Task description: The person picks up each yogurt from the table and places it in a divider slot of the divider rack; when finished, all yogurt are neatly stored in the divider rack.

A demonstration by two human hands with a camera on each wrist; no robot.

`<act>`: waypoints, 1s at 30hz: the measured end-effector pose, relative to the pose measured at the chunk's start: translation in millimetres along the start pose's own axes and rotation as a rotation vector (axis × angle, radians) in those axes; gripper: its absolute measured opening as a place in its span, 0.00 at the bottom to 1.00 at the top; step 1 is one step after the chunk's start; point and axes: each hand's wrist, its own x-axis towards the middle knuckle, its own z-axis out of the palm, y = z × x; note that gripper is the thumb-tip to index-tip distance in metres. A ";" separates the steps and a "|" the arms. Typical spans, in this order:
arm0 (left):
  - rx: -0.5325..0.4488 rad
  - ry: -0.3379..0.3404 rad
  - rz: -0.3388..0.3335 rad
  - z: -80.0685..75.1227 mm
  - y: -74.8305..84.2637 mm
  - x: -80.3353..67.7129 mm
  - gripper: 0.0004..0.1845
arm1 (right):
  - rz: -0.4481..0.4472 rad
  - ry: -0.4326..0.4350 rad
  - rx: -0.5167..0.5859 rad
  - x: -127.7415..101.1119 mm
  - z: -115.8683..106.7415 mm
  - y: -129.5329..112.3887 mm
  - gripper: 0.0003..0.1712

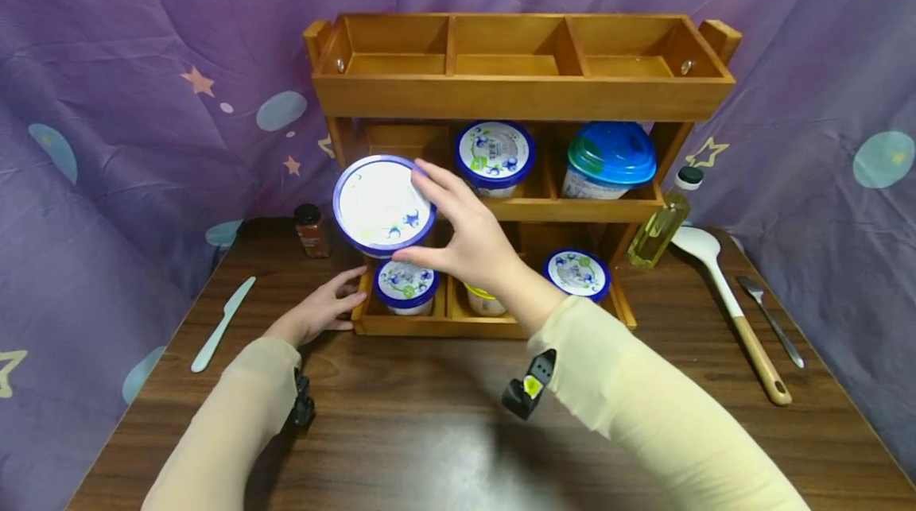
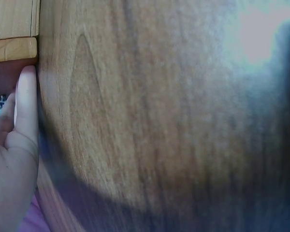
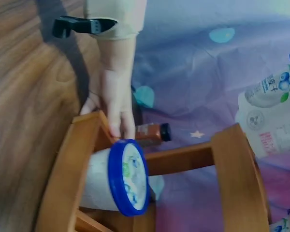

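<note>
My right hand grips a white tub with a blue-rimmed, blueberry-printed lid, thumb and fingers at its right edge. The tub is raised in front of the left side of a wooden three-tier rack. In the right wrist view this held tub shows at the right edge. My left hand touches the rack's lower left end with extended fingers; its thumb lies against the wood in the left wrist view. Just right of that hand, a similar blue-lidded tub sits in the bottom-left compartment.
On the middle tier stand another blueberry tub and a blue-domed tub. The bottom tier also bears a yellow-rimmed tub and a blue-lidded tub. Around lie a spice jar, knife, oil bottle, ladle and fork.
</note>
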 end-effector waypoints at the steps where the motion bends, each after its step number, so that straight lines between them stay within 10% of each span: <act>1: 0.000 -0.001 0.001 0.2 -0.2 -0.4 0.38 | -0.002 0.014 -0.006 2.1 -0.9 0.3 0.50; 30: -0.019 0.005 -0.010 0.5 1.7 -1.8 0.37 | -0.188 0.227 -0.212 23.4 24.0 25.7 0.48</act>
